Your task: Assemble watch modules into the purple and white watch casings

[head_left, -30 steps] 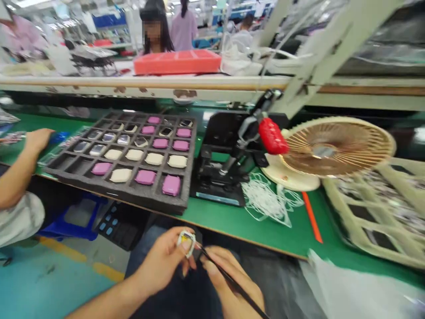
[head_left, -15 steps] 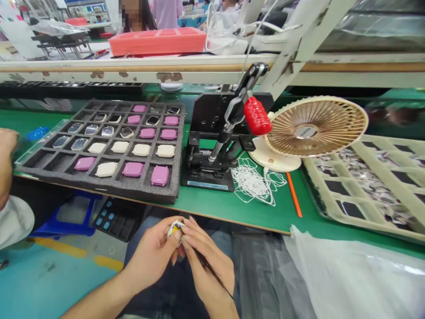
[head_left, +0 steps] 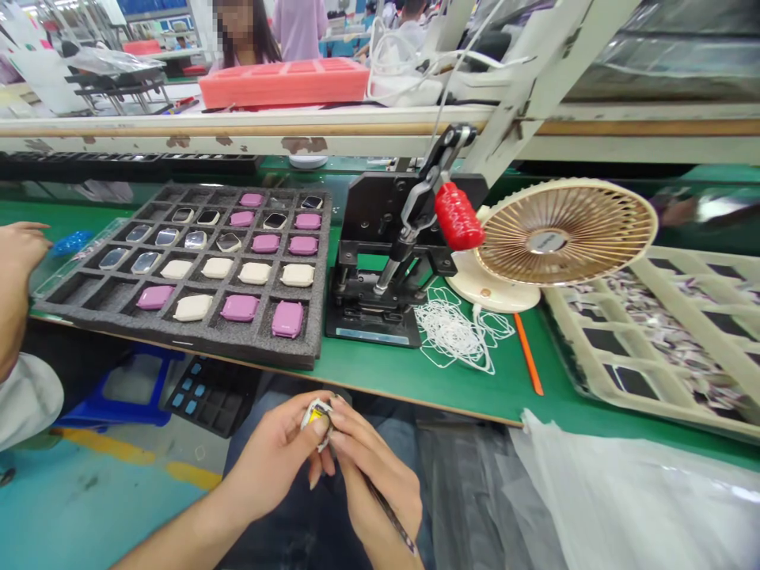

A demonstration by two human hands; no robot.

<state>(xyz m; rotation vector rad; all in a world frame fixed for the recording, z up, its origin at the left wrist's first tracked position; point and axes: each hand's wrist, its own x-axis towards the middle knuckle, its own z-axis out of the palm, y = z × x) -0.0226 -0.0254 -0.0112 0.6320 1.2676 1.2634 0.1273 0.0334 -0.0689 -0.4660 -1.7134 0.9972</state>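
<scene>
Over my lap, below the table edge, my left hand [head_left: 270, 447] is closed around a small white watch case [head_left: 316, 412] with a yellow part showing inside. My right hand [head_left: 383, 463] meets it from the right, its fingertips against the case. Dark tweezers [head_left: 390, 513] lie in that hand, their rear end sticking out past the palm; their tips are hidden by the fingers. Ahead on the table, a grey foam tray [head_left: 237, 348] holds purple cases [head_left: 288, 318], cream cases [head_left: 193, 306] and several watches with dark screens [head_left: 207, 216].
Right of the tray stands a black press [head_left: 380, 309] with a red handle [head_left: 458, 215]. Beside it are a fan [head_left: 564, 233], tangled white cord [head_left: 454, 332], an orange stick [head_left: 528, 355] and a parts tray [head_left: 594, 376]. Another person's hand [head_left: 20, 253] rests at the left.
The view has tilted slightly, so the table sits lower. More of the yellow part shows in the case, and the tweezers' rear end has shifted. The other person's fingers at left have extended.
</scene>
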